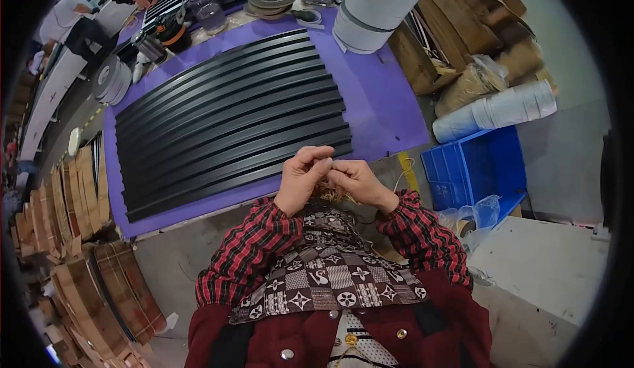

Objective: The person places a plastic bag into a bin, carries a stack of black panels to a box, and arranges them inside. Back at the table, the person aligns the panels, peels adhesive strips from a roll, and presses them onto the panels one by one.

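Note:
My left hand (302, 179) and my right hand (364, 183) meet in front of my apron, at the near edge of the purple work surface (389, 107). Thumb and fingers are pinched on both, fingertips almost touching. Anything between them is too small to make out. Just beyond my hands lie several long black ribbed strips (231, 117), side by side and covering much of the purple top. Their right ends are uneven. Below my hands, a straw-coloured bundle (333, 193) shows partly, mostly hidden by the fingers.
Large white rolls (380, 11) stand at the back right, beside tape rolls (271, 0) and a clear jar (206, 8). A blue crate (475, 170) sits to the right, near cardboard boxes (449, 18). Stacked cartons (119, 289) stand at left. Other people work at the far left.

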### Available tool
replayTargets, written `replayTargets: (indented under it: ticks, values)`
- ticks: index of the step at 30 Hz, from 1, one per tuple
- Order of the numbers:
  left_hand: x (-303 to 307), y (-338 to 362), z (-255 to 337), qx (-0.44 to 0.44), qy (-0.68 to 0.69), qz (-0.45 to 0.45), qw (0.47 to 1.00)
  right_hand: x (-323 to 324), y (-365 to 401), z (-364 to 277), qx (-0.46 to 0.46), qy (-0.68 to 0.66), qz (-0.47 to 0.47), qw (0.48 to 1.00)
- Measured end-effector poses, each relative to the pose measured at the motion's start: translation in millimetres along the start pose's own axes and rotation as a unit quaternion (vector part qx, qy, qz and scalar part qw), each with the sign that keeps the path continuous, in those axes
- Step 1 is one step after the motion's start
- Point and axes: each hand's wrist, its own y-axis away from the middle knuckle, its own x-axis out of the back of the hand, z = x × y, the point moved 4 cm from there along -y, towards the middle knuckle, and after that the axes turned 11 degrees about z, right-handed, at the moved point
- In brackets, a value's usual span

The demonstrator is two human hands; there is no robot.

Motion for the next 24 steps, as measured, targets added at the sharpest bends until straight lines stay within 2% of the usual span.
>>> replayTargets:
  ticks: [1, 3, 5, 7, 9, 11, 13, 14, 16, 17, 18, 19, 20, 22, 23, 24]
  values:
    - [7, 2, 0, -0.004, 0.016, 0.048, 0.999, -8, 1, 4, -0.050, -0.002, -0.029, 0.998]
    - [19, 7, 0, 0.022, 0.058, 0.135, 0.989, -17, 1, 13, -0.081, -0.029, -0.037, 0.996]
    - [37, 12, -15, 0.020, 0.045, 0.139, 0.989, -24, 1, 21, -0.144, -0.031, -0.046, 0.988]
    - [47, 16, -23, 0.017, 0.033, 0.145, 0.989, -33, -3, 29, -0.154, -0.026, -0.049, 0.986]
    - [53, 20, -27, 0.022, 0.050, 0.191, 0.980, -38, -9, 33, -0.163, -0.022, -0.050, 0.985]
    - [60, 23, -26, 0.043, 0.041, 0.203, 0.977, -41, -15, 31, -0.130, 0.002, -0.049, 0.990]
    - [62, 26, -30, 0.099, 0.056, 0.108, 0.988, -46, -16, 30, -0.132, -0.003, -0.053, 0.990]
    - [63, 27, -30, 0.099, 0.057, 0.115, 0.987, -50, -17, 31, -0.128, 0.027, -0.085, 0.988]
    - [63, 30, -26, 0.047, 0.065, 0.164, 0.983, -61, -17, 33, -0.122, 0.053, -0.132, 0.982]
    - [68, 29, -22, -0.022, 0.019, 0.232, 0.972, -62, -15, 35, -0.146, 0.029, -0.104, 0.983]
    - [73, 30, -22, -0.023, 0.013, 0.244, 0.969, -61, -15, 36, -0.170, 0.004, -0.076, 0.982]
    - [80, 32, -21, -0.043, 0.027, 0.267, 0.962, -58, -16, 35, -0.210, 0.018, -0.089, 0.973]
    - [86, 33, -20, -0.062, 0.043, 0.286, 0.955, -64, -21, 37, -0.210, 0.016, -0.095, 0.973]
    - [89, 36, -21, -0.048, 0.079, 0.288, 0.953, -65, -29, 30, -0.040, 0.029, -0.081, 0.995]
    - [87, 39, -22, -0.011, 0.113, 0.274, 0.955, -62, -30, 24, 0.045, 0.038, -0.070, 0.996]
    - [85, 41, -25, 0.026, 0.146, 0.257, 0.955, -63, -33, 22, 0.042, 0.043, -0.065, 0.996]
